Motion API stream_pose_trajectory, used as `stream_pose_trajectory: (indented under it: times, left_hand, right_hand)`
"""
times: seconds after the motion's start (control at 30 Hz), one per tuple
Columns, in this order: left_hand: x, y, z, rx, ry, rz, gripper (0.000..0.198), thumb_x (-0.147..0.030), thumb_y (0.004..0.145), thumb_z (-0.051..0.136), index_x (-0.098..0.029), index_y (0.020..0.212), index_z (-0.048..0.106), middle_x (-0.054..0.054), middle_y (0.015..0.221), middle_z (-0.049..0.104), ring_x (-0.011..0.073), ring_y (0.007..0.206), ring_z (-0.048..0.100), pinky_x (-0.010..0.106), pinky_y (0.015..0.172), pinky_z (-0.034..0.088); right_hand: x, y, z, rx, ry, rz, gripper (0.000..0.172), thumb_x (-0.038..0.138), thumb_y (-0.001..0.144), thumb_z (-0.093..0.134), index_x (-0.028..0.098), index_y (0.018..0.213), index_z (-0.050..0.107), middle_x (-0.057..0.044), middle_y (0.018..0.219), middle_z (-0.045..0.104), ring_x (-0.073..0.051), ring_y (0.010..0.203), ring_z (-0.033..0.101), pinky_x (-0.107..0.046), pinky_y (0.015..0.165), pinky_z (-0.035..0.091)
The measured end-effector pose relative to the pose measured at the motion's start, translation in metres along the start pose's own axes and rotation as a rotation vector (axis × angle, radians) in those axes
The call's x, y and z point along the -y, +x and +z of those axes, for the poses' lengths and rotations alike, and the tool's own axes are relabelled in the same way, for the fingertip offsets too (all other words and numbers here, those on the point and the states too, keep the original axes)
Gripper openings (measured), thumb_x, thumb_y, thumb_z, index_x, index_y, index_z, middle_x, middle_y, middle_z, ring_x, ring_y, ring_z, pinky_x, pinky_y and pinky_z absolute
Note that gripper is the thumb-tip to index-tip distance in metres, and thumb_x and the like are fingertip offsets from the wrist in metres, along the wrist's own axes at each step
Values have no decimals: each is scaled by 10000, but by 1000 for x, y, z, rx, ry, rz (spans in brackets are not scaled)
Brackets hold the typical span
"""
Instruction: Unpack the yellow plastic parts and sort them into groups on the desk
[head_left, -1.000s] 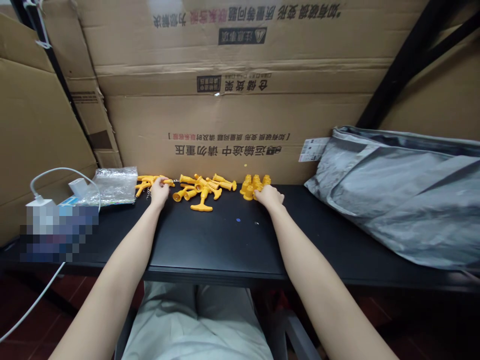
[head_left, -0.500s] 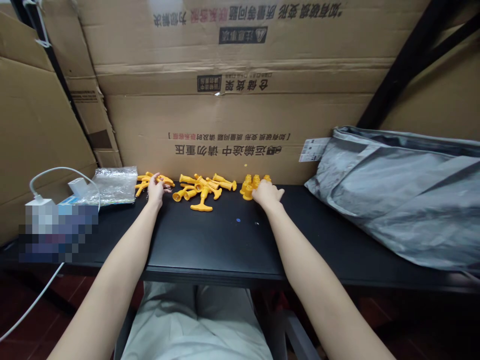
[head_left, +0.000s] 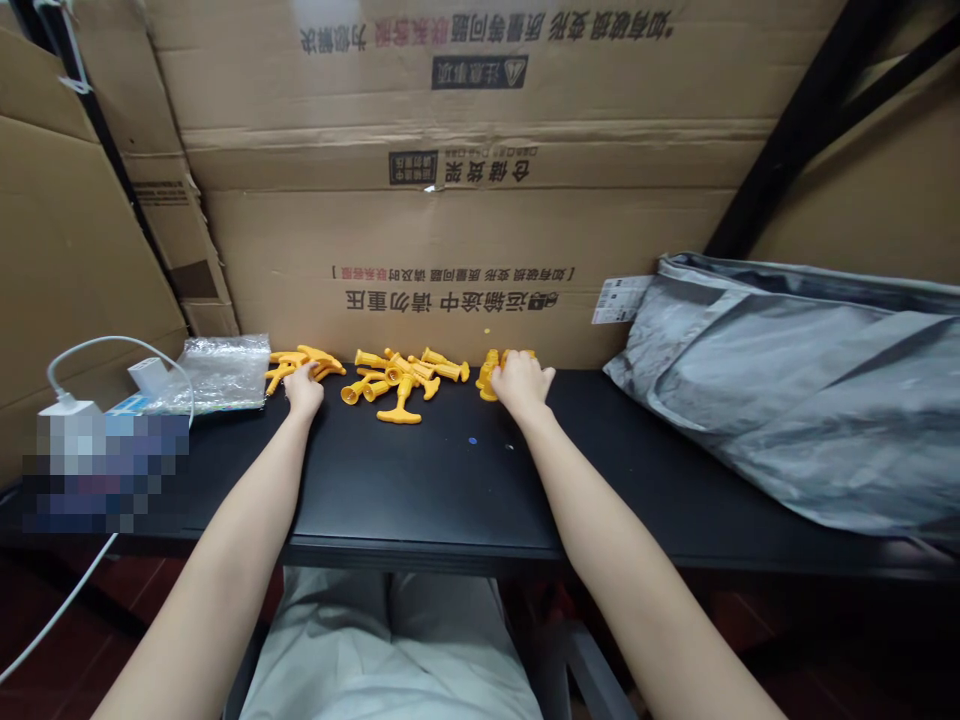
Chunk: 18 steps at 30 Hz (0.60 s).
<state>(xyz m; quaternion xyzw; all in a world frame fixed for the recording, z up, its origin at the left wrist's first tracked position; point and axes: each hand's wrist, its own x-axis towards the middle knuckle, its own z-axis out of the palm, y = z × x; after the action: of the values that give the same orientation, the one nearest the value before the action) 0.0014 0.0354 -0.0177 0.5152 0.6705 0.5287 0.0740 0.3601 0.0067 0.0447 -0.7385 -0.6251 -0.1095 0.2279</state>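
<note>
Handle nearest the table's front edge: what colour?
The handle is orange-yellow; the head view shows it.

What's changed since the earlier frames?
Left hand slid left along the handles. Right hand also moved left and now hides more of the cups. Can't tell whether either took hold of or let go of a piece. Middle pile and grey bag stayed put; the slight overall shift is the camera.
</note>
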Motion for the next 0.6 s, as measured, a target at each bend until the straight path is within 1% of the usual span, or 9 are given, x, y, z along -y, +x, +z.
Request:
stream_pose_trajectory:
  times: [0.03, 0.1, 0.2, 0.3, 0.37, 0.5, 0.6]
  left_hand:
    - [1, 0, 2, -15, 29, -24, 340, -51, 687, 540, -137, 1002, 633, 177, 1112, 638, 347, 1189, 542, 595, 1025, 382]
    - [1, 1, 5, -32, 106, -31, 360, -22, 639, 564, -125, 977, 633, 183, 1151, 629, 363, 1209, 524, 573, 1030, 388]
    - [-1, 1, 8, 38, 198, 28, 415, 10, 606, 573, -138, 990, 623, 170, 1324, 552, 374, 1305, 432, 528, 1090, 348]
    - [-1, 2, 8, 65, 244, 12, 435, 24, 573, 589, -144, 973, 620, 183, 1444, 439, 389, 1347, 380, 511, 1124, 317]
    - [-1, 2, 7, 46, 219, 4, 400, 8, 567, 603, -147, 935, 612, 190, 1457, 417, 390, 1358, 371, 519, 1124, 318]
    - [-1, 3, 6, -13, 147, 15, 287, -48, 618, 612, -163, 880, 585, 175, 1408, 468, 353, 1366, 384, 532, 1094, 354]
    - [-1, 3, 7, 8, 167, 22, 300, -31, 622, 606, -144, 899, 595, 205, 1383, 485, 356, 1371, 382, 514, 1099, 360]
  right_hand:
    - [0, 0, 0, 5, 3, -5, 350, 203, 878, 376, 97, 1124, 601, -206, 1161, 609, -326, 1083, 546, -455, 886, 349]
    - [0, 0, 0, 16, 6, -10, 346, 199, 883, 373, 96, 1122, 602, -203, 1163, 608, -320, 1082, 547, -448, 887, 346]
    - [1, -1, 1, 20, 8, -20, 341, 200, 888, 376, 100, 1120, 605, -195, 1158, 608, -309, 1081, 549, -434, 889, 340]
    - [2, -1, 2, 9, 9, -37, 339, 214, 892, 375, 98, 1103, 614, -188, 1139, 613, -299, 1060, 553, -431, 888, 334]
    - [3, -1, 3, -2, 12, -49, 340, 215, 892, 370, 99, 1091, 620, -184, 1125, 617, -292, 1042, 556, -430, 887, 329]
    - [3, 1, 7, -11, 17, -74, 337, 221, 892, 372, 106, 1085, 622, -176, 1132, 621, -290, 1039, 558, -428, 891, 328]
    - [3, 1, 9, -6, 20, -89, 338, 228, 896, 369, 114, 1080, 628, -176, 1135, 623, -297, 1042, 555, -437, 892, 332]
